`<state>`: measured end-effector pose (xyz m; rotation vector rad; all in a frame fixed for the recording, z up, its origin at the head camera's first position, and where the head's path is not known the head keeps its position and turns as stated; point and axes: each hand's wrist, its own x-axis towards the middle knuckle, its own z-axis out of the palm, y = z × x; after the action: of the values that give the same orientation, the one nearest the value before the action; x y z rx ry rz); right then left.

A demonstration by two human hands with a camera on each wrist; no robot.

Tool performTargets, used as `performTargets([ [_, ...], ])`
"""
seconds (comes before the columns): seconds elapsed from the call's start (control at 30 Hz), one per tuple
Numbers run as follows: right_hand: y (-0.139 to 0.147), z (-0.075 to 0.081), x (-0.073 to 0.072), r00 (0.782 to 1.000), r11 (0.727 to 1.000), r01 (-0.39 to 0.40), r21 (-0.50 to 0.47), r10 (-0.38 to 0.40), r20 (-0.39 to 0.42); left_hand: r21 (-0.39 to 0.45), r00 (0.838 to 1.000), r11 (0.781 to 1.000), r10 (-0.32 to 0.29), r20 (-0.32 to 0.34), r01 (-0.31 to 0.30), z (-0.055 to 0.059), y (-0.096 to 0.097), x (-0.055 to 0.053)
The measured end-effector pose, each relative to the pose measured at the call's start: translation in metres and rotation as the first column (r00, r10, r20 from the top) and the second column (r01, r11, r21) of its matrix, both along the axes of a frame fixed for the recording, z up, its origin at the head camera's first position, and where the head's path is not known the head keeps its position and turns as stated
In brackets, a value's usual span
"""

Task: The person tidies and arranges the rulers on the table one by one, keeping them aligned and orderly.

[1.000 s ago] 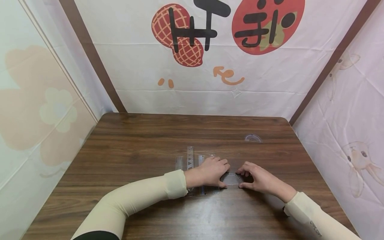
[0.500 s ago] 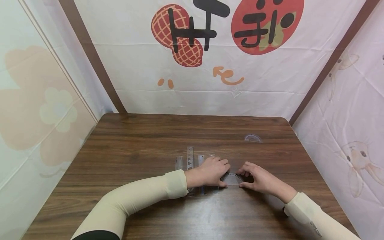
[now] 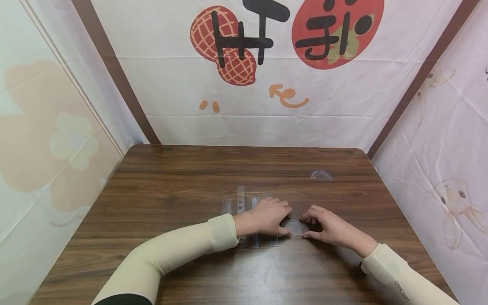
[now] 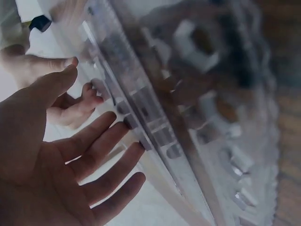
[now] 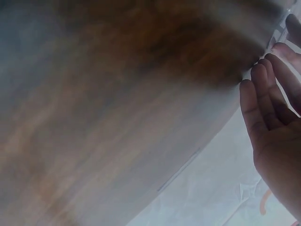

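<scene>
A clear protractor (image 3: 295,228) lies flat on the table between the two hands. My left hand (image 3: 267,216) is at its left side, palm over clear rulers, with its thumb by the protractor's edge. In the left wrist view that hand's fingers (image 4: 106,165) are spread and loosely bent. My right hand (image 3: 329,225) is at the protractor's right side, thumb and fingertips touching or very near its edge. Its fingers (image 5: 251,101) look fairly straight in the right wrist view. Left of the protractor lie a ruler with triangular cutouts (image 3: 242,199), a short ruler (image 3: 227,206) and another ruler (image 3: 255,204), partly hidden.
A second protractor (image 3: 321,175) lies farther back on the right of the brown wooden table (image 3: 183,169). One more clear strip (image 3: 274,242) shows below my left hand. Printed cloth walls (image 3: 244,127) stand at the back and both sides.
My left thumb and fingers have shifted very slightly up and away from the protractor. The right hand and the protractor hold their places. The head view has tilted a little.
</scene>
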<state>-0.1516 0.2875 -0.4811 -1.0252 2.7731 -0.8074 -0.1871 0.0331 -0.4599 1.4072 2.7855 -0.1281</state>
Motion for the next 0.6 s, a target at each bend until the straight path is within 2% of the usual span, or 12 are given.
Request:
performTargets([
  [0.23, 0.005, 0.003, -0.009, 0.997, 0.999, -0.013, -0.039, 0.01, -0.075, 0.02, 0.992, 0.999, 0.031, 0.124, -0.034, 0.01, 0.003, -0.017],
  [0.43, 0.014, 0.01, -0.023, 0.99, 0.998, 0.054, -0.031, -0.058, -0.129, 0.073, 0.986, 0.995, 0.055, 0.156, -0.067, 0.017, 0.008, -0.035],
  [0.6, 0.027, 0.009, -0.036, 0.981, 0.994, 0.11, -0.012, -0.111, -0.159, 0.101, 0.979, 0.989, 0.087, 0.185, -0.107, 0.017, 0.016, -0.051],
])
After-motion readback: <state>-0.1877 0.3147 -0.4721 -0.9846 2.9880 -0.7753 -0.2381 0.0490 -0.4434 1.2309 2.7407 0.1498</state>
